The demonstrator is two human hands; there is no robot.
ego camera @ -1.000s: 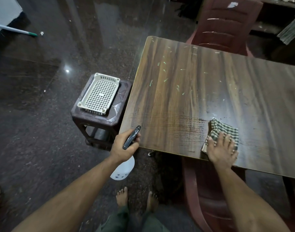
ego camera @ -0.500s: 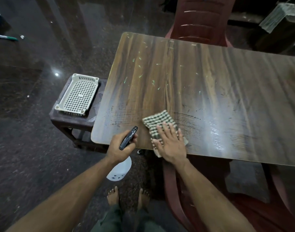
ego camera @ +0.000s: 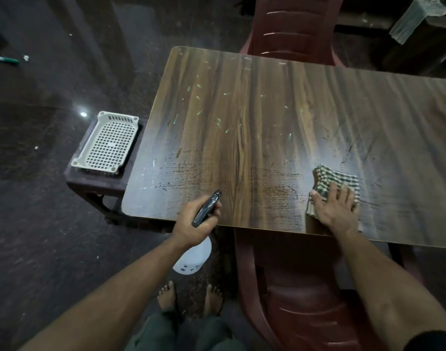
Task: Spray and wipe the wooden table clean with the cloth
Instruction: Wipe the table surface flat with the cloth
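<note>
The wooden table shows wet streaks along its near edge and small pale green flecks farther back. My right hand presses flat, fingers spread, on a green-and-white checked cloth near the table's front edge on the right. My left hand grips a spray bottle at the near edge, its dark nozzle pointing over the tabletop and its white body hanging below the edge.
A dark stool with a white perforated plastic tray stands against the table's left end. Red plastic chairs stand at the far side and under the near edge. Bare feet stand on the dark polished floor.
My right hand has slid the cloth from beside the spray bottle to the right along the near edge. The left hand has stayed at the edge with the bottle.
</note>
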